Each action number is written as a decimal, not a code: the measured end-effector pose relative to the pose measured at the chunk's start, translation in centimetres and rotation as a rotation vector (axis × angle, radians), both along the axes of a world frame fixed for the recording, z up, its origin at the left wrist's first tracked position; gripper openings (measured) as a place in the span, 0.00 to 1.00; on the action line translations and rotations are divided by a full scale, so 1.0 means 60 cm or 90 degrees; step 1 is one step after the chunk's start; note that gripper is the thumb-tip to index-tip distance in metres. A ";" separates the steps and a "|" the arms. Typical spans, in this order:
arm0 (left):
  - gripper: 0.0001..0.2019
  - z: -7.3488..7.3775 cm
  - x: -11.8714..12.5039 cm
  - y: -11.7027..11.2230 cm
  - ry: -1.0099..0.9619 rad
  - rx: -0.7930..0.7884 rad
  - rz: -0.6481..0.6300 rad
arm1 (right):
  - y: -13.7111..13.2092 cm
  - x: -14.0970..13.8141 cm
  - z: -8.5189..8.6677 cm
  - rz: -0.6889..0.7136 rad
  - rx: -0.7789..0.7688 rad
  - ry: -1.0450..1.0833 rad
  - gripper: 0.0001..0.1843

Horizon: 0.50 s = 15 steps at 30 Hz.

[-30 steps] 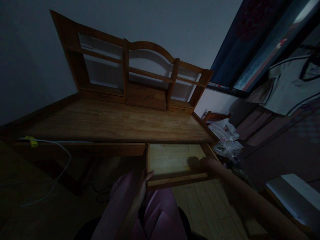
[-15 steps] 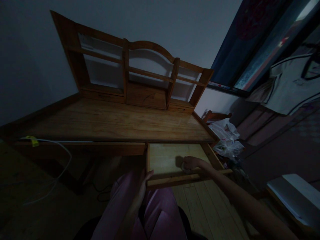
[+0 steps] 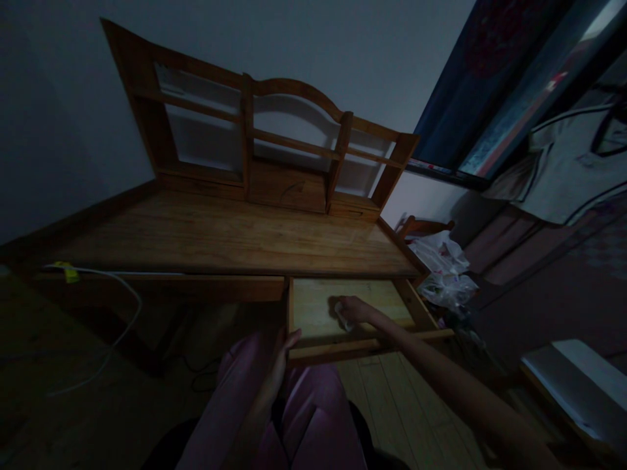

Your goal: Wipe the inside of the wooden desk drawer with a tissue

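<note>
My right hand [image 3: 356, 309] is inside the pulled-out wooden drawer [image 3: 372, 346], its fingers closed on a crumpled white wipe [image 3: 343, 319], perhaps tissue or cloth. The wipe lies against the pale drawer bottom, left of the middle. At the drawer's front left corner my left hand [image 3: 281, 356] grips the edge, with the thumb over the rim. Its other fingers are mostly hidden in the dim light. Above the drawer spreads the wooden desk [image 3: 235, 235].
A wooden shelf unit [image 3: 289, 173] stands at the desk's back. A white cable [image 3: 132, 297] with a yellow tag hangs at the left. Plastic bags [image 3: 443, 258] sit beyond the right end, by a chair. My legs are under the drawer's front.
My right hand has moved left and slightly away from me across the drawer bottom, with the white wipe in it. The left hand stays at the drawer corner.
</note>
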<state>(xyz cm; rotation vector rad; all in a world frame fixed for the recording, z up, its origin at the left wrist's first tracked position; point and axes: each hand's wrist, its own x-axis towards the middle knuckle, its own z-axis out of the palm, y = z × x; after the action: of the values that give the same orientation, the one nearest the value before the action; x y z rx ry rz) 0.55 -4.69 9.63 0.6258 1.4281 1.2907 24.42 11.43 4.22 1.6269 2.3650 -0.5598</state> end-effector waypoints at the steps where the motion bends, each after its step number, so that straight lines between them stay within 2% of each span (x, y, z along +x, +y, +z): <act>1: 0.11 0.001 -0.002 -0.001 0.021 -0.009 -0.003 | 0.005 -0.012 -0.004 0.005 0.007 0.009 0.22; 5: 0.11 0.000 -0.005 0.000 0.102 -0.054 0.013 | 0.022 -0.054 -0.013 0.032 0.020 0.034 0.21; 8: 0.09 -0.005 -0.006 0.001 0.134 -0.076 0.012 | 0.032 -0.065 -0.013 0.050 0.015 0.040 0.22; 11: 0.09 -0.014 -0.007 0.008 0.159 -0.071 0.004 | 0.039 -0.055 -0.011 0.065 -0.010 0.036 0.22; 15: 0.05 -0.028 -0.006 0.022 0.133 -0.104 0.002 | 0.041 -0.028 -0.013 0.083 -0.052 0.029 0.22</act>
<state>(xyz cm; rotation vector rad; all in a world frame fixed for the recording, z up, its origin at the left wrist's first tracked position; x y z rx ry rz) 0.18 -3.38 7.94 0.6631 1.6875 1.1218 22.75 13.91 3.46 1.4282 2.4249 -0.6642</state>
